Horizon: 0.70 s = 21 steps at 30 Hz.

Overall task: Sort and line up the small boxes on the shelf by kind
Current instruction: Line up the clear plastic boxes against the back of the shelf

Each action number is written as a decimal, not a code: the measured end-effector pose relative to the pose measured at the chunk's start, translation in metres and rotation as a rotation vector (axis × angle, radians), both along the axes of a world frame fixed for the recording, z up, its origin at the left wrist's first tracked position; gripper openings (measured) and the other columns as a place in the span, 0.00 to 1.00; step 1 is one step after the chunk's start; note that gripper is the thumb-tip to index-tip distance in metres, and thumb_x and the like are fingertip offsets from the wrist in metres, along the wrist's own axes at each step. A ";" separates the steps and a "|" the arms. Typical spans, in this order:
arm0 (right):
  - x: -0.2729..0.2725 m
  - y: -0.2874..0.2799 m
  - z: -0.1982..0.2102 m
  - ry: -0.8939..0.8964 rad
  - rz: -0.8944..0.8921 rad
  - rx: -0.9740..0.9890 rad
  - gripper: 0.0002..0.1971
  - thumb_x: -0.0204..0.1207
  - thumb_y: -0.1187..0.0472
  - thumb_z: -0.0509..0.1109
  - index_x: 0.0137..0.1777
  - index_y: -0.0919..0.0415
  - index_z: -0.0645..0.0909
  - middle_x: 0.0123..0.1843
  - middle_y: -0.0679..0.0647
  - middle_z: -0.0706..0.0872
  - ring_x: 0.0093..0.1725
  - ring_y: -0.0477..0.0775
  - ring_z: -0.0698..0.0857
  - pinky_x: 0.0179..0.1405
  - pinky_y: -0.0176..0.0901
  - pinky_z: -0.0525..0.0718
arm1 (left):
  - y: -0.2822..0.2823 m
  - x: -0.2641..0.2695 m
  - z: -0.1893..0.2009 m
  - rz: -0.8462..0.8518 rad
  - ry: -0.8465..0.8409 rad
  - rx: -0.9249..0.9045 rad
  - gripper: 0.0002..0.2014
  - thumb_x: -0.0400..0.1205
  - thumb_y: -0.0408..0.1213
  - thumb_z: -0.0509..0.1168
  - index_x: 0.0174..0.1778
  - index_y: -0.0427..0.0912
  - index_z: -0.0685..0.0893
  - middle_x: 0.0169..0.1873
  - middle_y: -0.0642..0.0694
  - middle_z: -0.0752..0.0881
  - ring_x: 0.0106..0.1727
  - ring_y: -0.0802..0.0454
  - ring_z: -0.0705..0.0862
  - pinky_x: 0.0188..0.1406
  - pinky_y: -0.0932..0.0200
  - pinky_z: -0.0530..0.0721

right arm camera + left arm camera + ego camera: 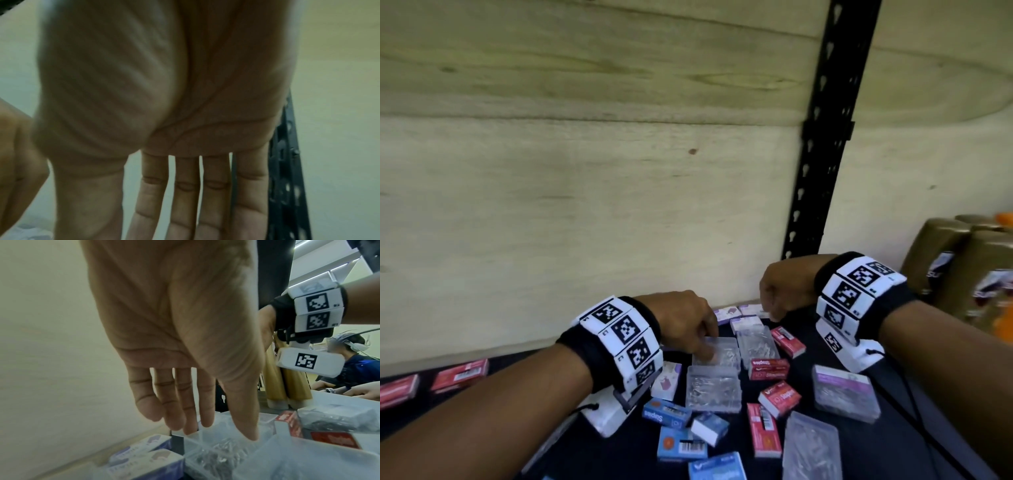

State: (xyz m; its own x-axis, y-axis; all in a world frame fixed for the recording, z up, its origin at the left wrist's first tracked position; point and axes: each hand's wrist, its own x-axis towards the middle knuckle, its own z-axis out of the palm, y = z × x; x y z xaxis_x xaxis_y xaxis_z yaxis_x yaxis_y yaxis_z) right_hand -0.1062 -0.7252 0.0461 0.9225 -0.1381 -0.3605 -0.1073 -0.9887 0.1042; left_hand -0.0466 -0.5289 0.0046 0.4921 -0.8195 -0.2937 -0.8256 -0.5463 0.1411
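Small boxes lie mixed on the dark shelf (914, 445): red staple boxes (768, 369), blue ones (666, 413), clear plastic boxes of clips (714, 392) and white-purple boxes (726, 314) by the back wall. My left hand (705, 346) reaches down with straight fingers onto a clear box (722, 351). In the left wrist view its fingertips (191, 430) touch that box's far edge (216, 449). My right hand (772, 313) hovers over the white-purple boxes, its fingers (185, 211) straight and holding nothing. Two red boxes (460, 375) stand in line at the far left.
A plywood wall (585, 205) backs the shelf, with a black slotted upright (822, 137) at the right. Gold packets (962, 267) stand at the right end. A black cable (914, 414) runs from my right wrist. Another person (359, 366) sits beyond the shelf.
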 end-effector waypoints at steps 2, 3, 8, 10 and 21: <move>-0.010 0.001 0.002 0.009 -0.002 -0.029 0.12 0.75 0.53 0.78 0.56 0.54 0.88 0.51 0.45 0.89 0.53 0.50 0.85 0.59 0.49 0.85 | -0.004 -0.003 0.000 -0.016 -0.003 -0.004 0.24 0.78 0.55 0.72 0.68 0.52 0.84 0.64 0.52 0.84 0.58 0.51 0.83 0.58 0.57 0.81; -0.016 0.003 0.003 0.025 0.004 -0.065 0.13 0.75 0.52 0.77 0.58 0.55 0.87 0.54 0.47 0.89 0.54 0.51 0.85 0.58 0.48 0.85 | -0.006 -0.004 0.001 -0.023 -0.007 -0.007 0.24 0.77 0.55 0.73 0.68 0.51 0.84 0.64 0.52 0.85 0.59 0.51 0.83 0.58 0.58 0.81; -0.043 0.016 0.000 0.144 0.059 -0.244 0.21 0.79 0.50 0.72 0.67 0.61 0.84 0.64 0.51 0.86 0.60 0.52 0.83 0.57 0.43 0.81 | -0.009 -0.005 0.001 -0.046 -0.017 -0.007 0.25 0.77 0.55 0.74 0.67 0.48 0.86 0.64 0.53 0.86 0.62 0.52 0.84 0.63 0.57 0.81; -0.053 0.021 0.001 0.188 0.049 -0.240 0.25 0.79 0.48 0.72 0.71 0.60 0.81 0.69 0.50 0.84 0.66 0.53 0.81 0.55 0.41 0.76 | -0.008 -0.004 0.000 -0.050 -0.009 -0.012 0.24 0.77 0.55 0.73 0.67 0.48 0.86 0.64 0.53 0.86 0.61 0.52 0.84 0.63 0.57 0.80; -0.067 0.009 -0.018 0.479 -0.135 -0.150 0.20 0.66 0.46 0.84 0.52 0.58 0.90 0.40 0.47 0.87 0.40 0.47 0.83 0.37 0.35 0.79 | -0.003 0.004 0.000 -0.157 -0.084 -0.001 0.17 0.82 0.54 0.65 0.63 0.54 0.87 0.61 0.57 0.88 0.48 0.58 0.84 0.57 0.56 0.83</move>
State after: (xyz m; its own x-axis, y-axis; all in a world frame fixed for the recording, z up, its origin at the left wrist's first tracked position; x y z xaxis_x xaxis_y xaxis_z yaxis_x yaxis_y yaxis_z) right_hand -0.1727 -0.7167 0.0282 0.6291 -0.3274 -0.7050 -0.1387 -0.9397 0.3126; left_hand -0.0429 -0.5322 0.0050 0.3809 -0.8884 -0.2561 -0.9096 -0.4097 0.0684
